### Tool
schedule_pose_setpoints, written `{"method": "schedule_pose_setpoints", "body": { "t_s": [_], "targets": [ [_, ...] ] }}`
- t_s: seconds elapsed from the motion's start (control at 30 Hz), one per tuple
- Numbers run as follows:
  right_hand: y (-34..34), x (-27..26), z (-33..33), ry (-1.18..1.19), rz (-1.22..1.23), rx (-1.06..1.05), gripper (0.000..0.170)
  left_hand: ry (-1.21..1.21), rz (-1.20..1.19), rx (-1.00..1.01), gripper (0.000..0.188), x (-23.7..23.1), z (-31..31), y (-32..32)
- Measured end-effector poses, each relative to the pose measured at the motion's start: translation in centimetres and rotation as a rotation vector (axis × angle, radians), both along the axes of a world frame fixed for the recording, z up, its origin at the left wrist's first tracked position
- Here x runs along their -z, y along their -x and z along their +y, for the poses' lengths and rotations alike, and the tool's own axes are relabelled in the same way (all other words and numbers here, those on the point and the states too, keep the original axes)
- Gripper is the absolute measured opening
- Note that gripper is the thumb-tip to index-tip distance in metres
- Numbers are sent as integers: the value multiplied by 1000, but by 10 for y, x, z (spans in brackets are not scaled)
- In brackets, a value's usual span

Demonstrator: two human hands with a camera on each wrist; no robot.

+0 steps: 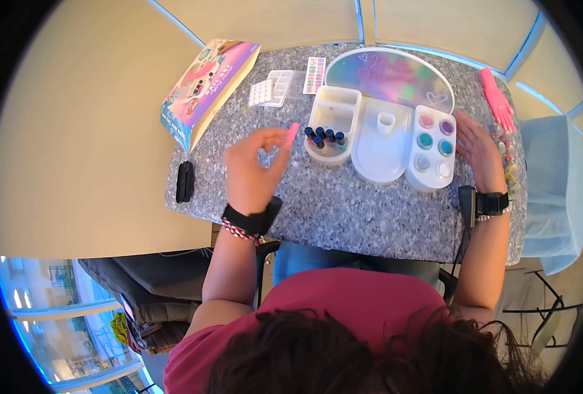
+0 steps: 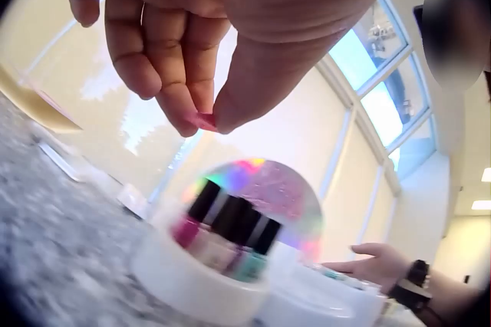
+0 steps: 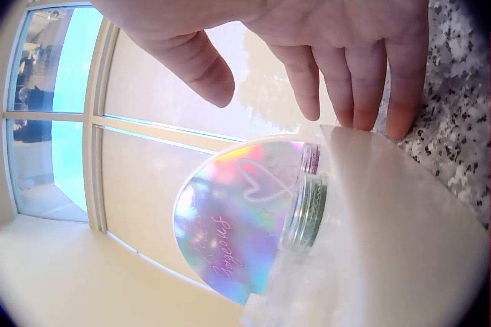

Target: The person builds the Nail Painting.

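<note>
My left hand [image 1: 255,167] is raised left of the white nail-art station [image 1: 380,167], pinching a small, narrow pink piece [image 1: 292,134] between thumb and fingertips. Below it in the left wrist view, dark-capped nail polish bottles [image 2: 230,223] stand in the station's rounded front-left compartment. My right hand [image 1: 478,148] is at the station's right side, its fingers extended and thumb apart; in the right wrist view the fingertips [image 3: 368,116] reach the edge of the white tray. Clear pots of glitter [image 1: 425,141] sit in that right-hand section.
Behind the station stands an iridescent, rounded panel [image 1: 396,79]. A colourful box [image 1: 209,88], white trays [image 1: 275,88] and a sticker sheet [image 1: 314,75] lie to the left. A black object [image 1: 184,182] rests near the left edge; a pink model hand [image 1: 497,102] lies at the right.
</note>
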State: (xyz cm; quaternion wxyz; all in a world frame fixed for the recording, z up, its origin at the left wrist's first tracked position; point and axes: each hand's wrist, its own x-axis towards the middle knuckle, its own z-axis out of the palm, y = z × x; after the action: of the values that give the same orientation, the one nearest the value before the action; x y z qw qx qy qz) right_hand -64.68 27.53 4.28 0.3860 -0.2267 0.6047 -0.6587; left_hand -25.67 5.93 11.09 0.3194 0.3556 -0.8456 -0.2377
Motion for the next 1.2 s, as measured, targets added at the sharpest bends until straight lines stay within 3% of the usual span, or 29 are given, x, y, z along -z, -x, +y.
{"method": "schedule_pose_setpoints", "body": {
  "t_s": [0.03,0.2,0.27,0.37,0.53,1.2],
  "targets": [
    [1,1,0,8,5,-6,64,-4,-2,-2,19,-4,12,8],
    [-3,-4,0,18,-4,-2,63,71,88,366,21,-2,27,33],
    [-3,-5,1,25,-15,1,63,-18,78,343,18,-5,33,35],
    [-7,-10,1,29,-24,8,64,108,2,263,14,-3,34,37],
    [-9,-12,0,18,0,9,64,508,-165,203,12,12,23,36],
    [-8,-10,0,7,6,25,66,532,-279,158,12,20,17,44]
  ]
}}
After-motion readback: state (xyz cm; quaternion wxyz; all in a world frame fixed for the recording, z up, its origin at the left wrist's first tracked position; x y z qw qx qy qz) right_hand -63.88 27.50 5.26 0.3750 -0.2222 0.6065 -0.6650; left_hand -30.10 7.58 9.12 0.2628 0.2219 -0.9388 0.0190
